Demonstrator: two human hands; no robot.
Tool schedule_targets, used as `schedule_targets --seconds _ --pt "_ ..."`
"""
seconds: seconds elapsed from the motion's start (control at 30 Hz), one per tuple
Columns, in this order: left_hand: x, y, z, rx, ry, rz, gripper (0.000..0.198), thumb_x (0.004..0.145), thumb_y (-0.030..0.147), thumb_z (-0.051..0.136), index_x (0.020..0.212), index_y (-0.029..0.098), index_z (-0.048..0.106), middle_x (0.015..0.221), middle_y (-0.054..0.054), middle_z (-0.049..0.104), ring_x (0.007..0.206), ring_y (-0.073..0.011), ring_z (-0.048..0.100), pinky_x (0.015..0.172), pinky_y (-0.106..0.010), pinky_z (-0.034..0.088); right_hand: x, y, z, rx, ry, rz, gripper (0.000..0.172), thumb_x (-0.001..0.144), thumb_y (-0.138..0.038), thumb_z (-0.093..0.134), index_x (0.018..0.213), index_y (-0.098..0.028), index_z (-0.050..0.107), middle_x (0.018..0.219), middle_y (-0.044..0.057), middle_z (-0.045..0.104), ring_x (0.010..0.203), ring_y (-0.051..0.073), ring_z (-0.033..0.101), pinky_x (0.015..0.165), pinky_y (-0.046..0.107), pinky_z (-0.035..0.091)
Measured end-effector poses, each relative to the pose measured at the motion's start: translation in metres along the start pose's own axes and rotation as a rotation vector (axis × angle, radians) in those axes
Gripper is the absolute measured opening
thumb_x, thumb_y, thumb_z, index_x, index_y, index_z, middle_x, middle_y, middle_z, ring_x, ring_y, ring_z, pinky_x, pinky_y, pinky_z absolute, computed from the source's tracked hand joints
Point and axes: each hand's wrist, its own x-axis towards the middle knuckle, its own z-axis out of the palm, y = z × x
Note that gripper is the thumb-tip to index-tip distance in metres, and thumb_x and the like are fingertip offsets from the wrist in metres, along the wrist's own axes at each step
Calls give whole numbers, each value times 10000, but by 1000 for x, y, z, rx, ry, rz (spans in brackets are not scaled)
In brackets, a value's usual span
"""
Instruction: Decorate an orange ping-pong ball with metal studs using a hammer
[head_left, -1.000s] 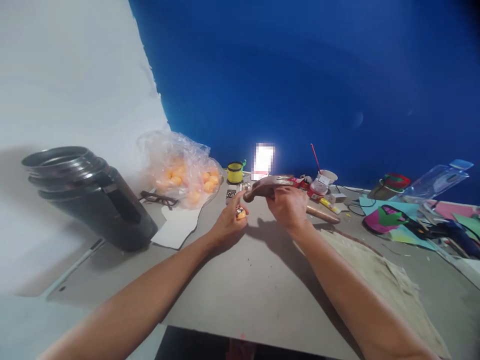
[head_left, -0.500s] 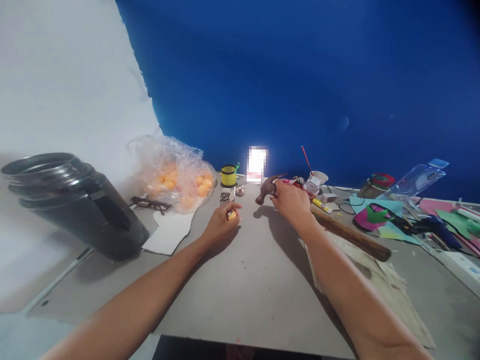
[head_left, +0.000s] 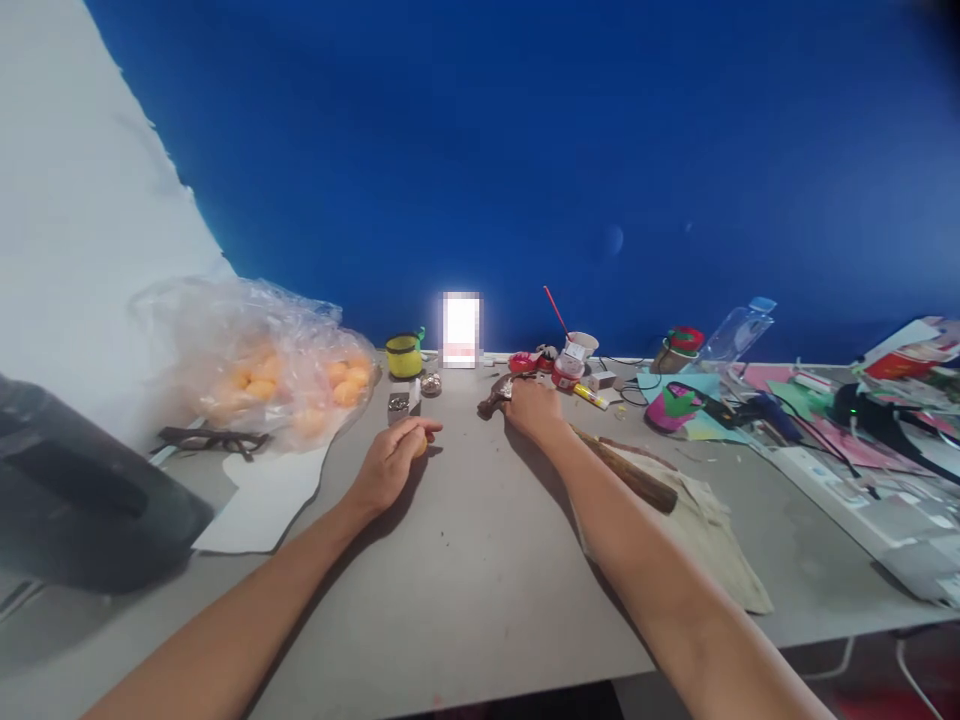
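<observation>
Hammer (head_left: 628, 474) with a brown wooden handle is shown low over a grey bench (head_left: 480, 560), its metal head pointed away from the viewer (whether the head rests on the bench cannot be told). The right hand (head_left: 529, 408) is closed around the hammer's neck, just behind the head, and the handle is stretched back beside the forearm, above a pale cloth (head_left: 712, 530).

Near the hammer, to its left, the left hand (head_left: 390, 460) is curled over a small orange ball (head_left: 421, 446), which is pinched between fingers and thumb against the bench. Further left of the hammer, a clear plastic bag (head_left: 255, 350) of similar orange balls is heaped, with dark glasses (head_left: 210, 440) in front of it. Beyond the hammer, a yellow cup (head_left: 403, 357) and a white pot (head_left: 579, 348) holding a red stick are set by a blue wall (head_left: 525, 150). Right of the hammer, coloured paper scraps (head_left: 690, 410) are scattered.
</observation>
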Motion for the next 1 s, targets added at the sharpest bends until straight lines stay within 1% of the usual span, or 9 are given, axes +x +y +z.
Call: schedule_targets --seconds 0.1,0.23,0.37,0.43,0.53,0.7,0.8,0.9,1.0 --pt "0 0 0 5 15 -35 367 874 393 462 1002 191 741 921 -84 747 870 -241 698 815 -373 554 -2 1 2 -19 13 -7 456 961 -396 628 1310 -105 665 1342 225 651 1268 333 605 974 394 507" --pt "-1 0 2 4 -6 -61 325 846 384 525 1019 197 727 913 -76 750 812 -229 704 725 -346 561 -4 2 0 -41 45 -22 451 938 -388 649 1284 -102 680 1363 234 605 1289 351 563 981 418 501" --pt "-2 2 4 14 -27 -45 290 835 363 540 984 194 724 874 -69 745 769 -213 692 667 -314 553 -7 -1 -2 46 231 -85 309 984 -322 541 1224 -189 683 1292 151 652 1203 283 603 925 360 496" --pt "-3 2 5 29 -33 -24 289 833 364 533 957 189 727 848 -69 743 745 -207 682 678 -316 554 -9 -6 0 107 270 -127 284 1022 -313 464 1177 -219 683 1227 119 688 1130 251 634 881 330 486" --pt "-3 2 5 53 -40 -18 293 813 340 513 935 186 730 818 -57 744 715 -200 670 695 -318 554 -15 -18 7 137 204 -225 283 1039 -345 451 1111 -226 697 1161 106 725 1063 240 663 850 313 469" --pt "-3 0 4 58 -12 -39 278 746 274 494 878 195 725 701 -20 711 673 -200 662 689 -314 546 -26 -37 16 113 143 -337 290 1044 -354 453 1090 -231 712 1151 95 745 1059 236 675 830 297 454" --pt "0 -3 2 58 47 -83 266 774 298 513 896 191 723 631 -4 680 615 -192 646 656 -307 528 -30 -43 18 107 113 -392 296 1041 -353 452 1091 -234 719 1138 89 749 1050 229 677 820 289 451" --pt "5 -8 -5 67 169 -172 266 817 369 545 906 191 721 635 1 687 585 -187 636 627 -298 515 -30 -43 19 93 82 -424 298 1043 -347 448 1118 -239 715 1158 83 748 1052 221 680 839 286 452" --pt "12 -13 -14 117 300 -161 237 806 364 576 867 191 726 765 -27 758 731 -207 690 724 -295 539 -27 -40 20 62 58 -452 297 1046 -336 446 1126 -233 712 1169 85 747 1062 225 683 854 291 455"
